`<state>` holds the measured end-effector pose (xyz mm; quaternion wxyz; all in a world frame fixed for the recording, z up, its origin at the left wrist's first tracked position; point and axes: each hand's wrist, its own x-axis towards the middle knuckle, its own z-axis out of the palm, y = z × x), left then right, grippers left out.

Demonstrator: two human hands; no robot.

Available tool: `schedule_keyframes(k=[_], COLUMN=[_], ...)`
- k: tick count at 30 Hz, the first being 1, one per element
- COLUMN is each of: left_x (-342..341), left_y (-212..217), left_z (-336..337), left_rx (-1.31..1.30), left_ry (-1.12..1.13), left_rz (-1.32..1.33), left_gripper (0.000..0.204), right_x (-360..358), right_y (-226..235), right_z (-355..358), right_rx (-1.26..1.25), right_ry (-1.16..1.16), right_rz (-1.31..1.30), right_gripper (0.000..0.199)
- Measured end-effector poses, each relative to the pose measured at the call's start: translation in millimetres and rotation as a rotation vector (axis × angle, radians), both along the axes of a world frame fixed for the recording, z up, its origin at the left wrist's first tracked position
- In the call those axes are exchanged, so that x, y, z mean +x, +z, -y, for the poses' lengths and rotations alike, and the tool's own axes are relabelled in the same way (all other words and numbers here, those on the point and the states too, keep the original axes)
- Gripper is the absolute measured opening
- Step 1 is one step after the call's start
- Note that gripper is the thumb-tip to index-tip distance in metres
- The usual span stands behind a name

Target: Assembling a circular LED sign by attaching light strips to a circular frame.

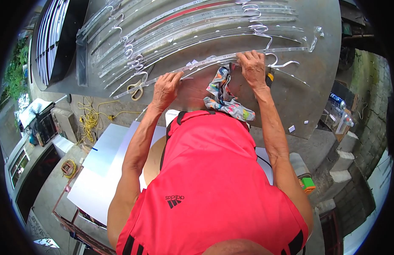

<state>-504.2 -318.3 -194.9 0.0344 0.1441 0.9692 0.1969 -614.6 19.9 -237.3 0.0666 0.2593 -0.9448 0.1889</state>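
Note:
My left hand [166, 90] is closed on a long, thin LED light strip [205, 62] near the table's front edge. Further right, my right hand [252, 68] pinches the same strip, its fingers bent over it. White wires [275, 61] curl out beside the right hand. Between my hands a grey patterned cloth [222, 91] lies crumpled on the table. Scissors with tan handles [137, 90] rest left of my left hand. Partly hidden by my right wrist is a yellow and black object [270, 77], its kind unclear.
Several more LED strips [184, 36] with white wires lie across the grey metal table [307, 102]. A black panel with white bars [52, 42] stands at the far left. Yellow cord [90, 121] is heaped on the ground at left. Bottles [338, 101] stand at right.

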Motion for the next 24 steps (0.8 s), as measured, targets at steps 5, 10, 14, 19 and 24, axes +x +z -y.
schedule_keyframes(k=[5, 10, 14, 19, 24], left_x=[-18, -50, -105, -236, -346], left_y=[-7, 6, 10, 2, -24], left_z=[11, 22, 44, 100, 140], left_rx=[0.023, -0.006, 0.260, 0.099, -0.174], left_ry=[0.082, 0.119, 0.110, 0.231, 0.284], left_rz=[-0.096, -0.052, -0.126, -0.305, -0.227], left_gripper=[0.018, 0.025, 0.029, 0.054, 0.094], right_x=[-14, 29, 56, 43, 29], right_y=[11, 29, 23, 2, -8], right_z=[20, 39, 59, 74, 78], right_rx=[-0.148, -0.734, -1.315, -1.745, -1.894], right_ry=[-0.244, -0.600, -0.751, -0.900, -0.827], right_rz=[-0.053, 0.689, 0.991, 0.977, 1.087], right_gripper=[0.017, 0.028, 0.049, 0.046, 0.027])
